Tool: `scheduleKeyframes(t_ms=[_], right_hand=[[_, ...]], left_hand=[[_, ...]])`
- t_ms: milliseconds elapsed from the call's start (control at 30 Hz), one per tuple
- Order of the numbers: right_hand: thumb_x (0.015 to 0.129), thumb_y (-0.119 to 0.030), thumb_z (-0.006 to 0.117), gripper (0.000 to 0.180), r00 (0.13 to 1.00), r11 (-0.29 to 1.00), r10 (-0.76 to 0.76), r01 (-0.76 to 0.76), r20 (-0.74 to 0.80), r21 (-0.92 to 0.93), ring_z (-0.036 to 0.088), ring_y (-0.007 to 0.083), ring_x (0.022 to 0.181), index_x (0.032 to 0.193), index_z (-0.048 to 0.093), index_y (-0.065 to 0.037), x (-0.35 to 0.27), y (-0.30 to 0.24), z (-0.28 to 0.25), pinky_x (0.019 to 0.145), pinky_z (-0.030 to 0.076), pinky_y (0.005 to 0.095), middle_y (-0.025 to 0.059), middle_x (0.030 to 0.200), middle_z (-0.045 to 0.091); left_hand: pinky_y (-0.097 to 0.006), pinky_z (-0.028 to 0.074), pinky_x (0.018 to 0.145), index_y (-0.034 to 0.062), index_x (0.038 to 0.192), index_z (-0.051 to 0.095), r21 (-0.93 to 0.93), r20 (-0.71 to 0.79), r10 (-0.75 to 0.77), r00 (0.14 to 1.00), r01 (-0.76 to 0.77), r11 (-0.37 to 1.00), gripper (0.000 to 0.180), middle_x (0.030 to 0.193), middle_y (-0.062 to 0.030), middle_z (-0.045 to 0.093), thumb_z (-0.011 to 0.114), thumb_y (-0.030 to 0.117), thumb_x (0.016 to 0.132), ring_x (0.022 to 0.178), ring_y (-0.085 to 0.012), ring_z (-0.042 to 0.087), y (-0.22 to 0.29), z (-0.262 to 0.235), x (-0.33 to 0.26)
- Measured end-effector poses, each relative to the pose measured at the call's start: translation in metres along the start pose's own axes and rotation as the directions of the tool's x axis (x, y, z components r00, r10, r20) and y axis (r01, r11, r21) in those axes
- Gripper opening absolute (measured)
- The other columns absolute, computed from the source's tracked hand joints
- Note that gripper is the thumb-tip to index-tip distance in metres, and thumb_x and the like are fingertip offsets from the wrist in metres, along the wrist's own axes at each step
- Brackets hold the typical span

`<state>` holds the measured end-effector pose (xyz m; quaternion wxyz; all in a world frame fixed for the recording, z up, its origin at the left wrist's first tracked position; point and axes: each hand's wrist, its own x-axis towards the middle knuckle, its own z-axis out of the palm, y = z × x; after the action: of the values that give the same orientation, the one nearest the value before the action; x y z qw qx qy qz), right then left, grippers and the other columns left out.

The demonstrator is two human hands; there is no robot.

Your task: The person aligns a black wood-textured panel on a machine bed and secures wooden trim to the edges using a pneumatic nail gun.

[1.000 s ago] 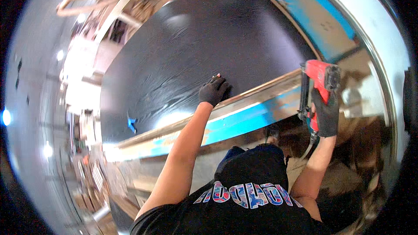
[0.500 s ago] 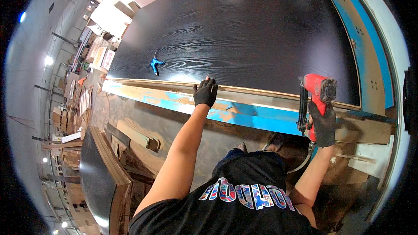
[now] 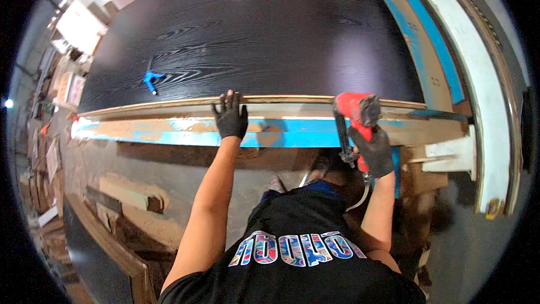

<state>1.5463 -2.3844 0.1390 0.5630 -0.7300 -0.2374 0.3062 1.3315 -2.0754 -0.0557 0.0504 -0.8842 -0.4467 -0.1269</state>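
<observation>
A large black wood-grain panel (image 3: 270,50) lies flat on a bench whose front rail (image 3: 298,138) is painted blue and worn to bare wood. My left hand (image 3: 230,117), in a dark fingerless glove, rests with fingers spread across the panel's near edge. In my gloved right hand (image 3: 373,152) I grip a red pneumatic nail gun (image 3: 356,111) by its handle, near the panel's right front corner. Its black magazine faces left, and a pale hose runs from the handle's base toward my body. A blue air blow gun (image 3: 151,80) lies on the panel, left of my left hand.
Stacked dark boards (image 3: 101,242) stand at lower left, beside wood offcuts (image 3: 132,191) on the floor. A white rail (image 3: 469,79) runs along the right side, with a pale wooden piece (image 3: 450,156) below the bench corner. Clutter fills the far left.
The view has turned, so the panel and both hands appear farther left. The nail gun stays in my right hand, over the front edge. My left hand remains at the edge, fingers now more spread.
</observation>
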Motion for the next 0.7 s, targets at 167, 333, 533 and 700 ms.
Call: scheduleKeyframes(t_ms=[167,333,533,700], right_hand=[[0.085,-0.021,0.071,0.019,0.995,0.994,0.070,-0.075,-0.066,-0.079,0.052,0.0079,0.059,0.092,0.065,-0.004,-0.035,0.038,-0.008,0.054,0.042,0.0286,-0.0008,0.068,0.059],[0.086,-0.021,0.072,0.019,0.972,0.974,0.156,-0.181,-0.174,-0.137,0.051,0.0088,0.052,0.078,0.065,-0.005,-0.044,0.070,-0.035,0.051,0.041,0.0278,-0.0013,0.060,0.057],[0.084,-0.025,0.073,0.022,0.979,0.984,0.163,-0.169,-0.125,-0.046,0.050,0.0100,0.051,0.094,0.064,-0.008,-0.002,0.071,-0.051,0.048,0.040,0.0279,-0.0004,0.063,0.056],[0.087,-0.025,0.070,0.018,0.973,0.984,0.180,-0.180,-0.143,0.011,0.048,0.0105,0.052,0.086,0.064,-0.008,0.021,0.079,-0.062,0.049,0.037,0.0272,-0.0010,0.061,0.054]], left_hand=[[-0.056,0.010,0.116,0.0179,0.146,0.039,-0.036,-0.028,-0.025,0.999,0.024,0.999,0.056,0.154,-0.0044,0.034,0.049,0.040,0.096,0.144,-0.0297,0.026,0.001,0.006,-0.002],[-0.056,0.013,0.115,0.0196,0.125,0.060,-0.162,-0.073,0.079,0.994,-0.090,0.983,0.039,0.139,-0.0049,0.053,0.049,0.043,0.096,0.142,-0.0331,0.029,0.051,-0.013,0.022],[-0.050,0.036,0.099,0.0190,0.106,0.066,-0.197,-0.150,0.218,0.964,-0.245,0.949,0.030,0.127,-0.0026,0.061,0.066,0.037,0.082,0.124,-0.0299,0.049,0.084,0.010,0.056],[-0.050,0.041,0.100,0.0211,0.106,0.066,-0.253,-0.088,0.188,0.978,-0.204,0.946,0.029,0.128,-0.0084,0.060,0.066,0.038,0.083,0.122,-0.0346,0.053,0.097,0.039,0.049]])
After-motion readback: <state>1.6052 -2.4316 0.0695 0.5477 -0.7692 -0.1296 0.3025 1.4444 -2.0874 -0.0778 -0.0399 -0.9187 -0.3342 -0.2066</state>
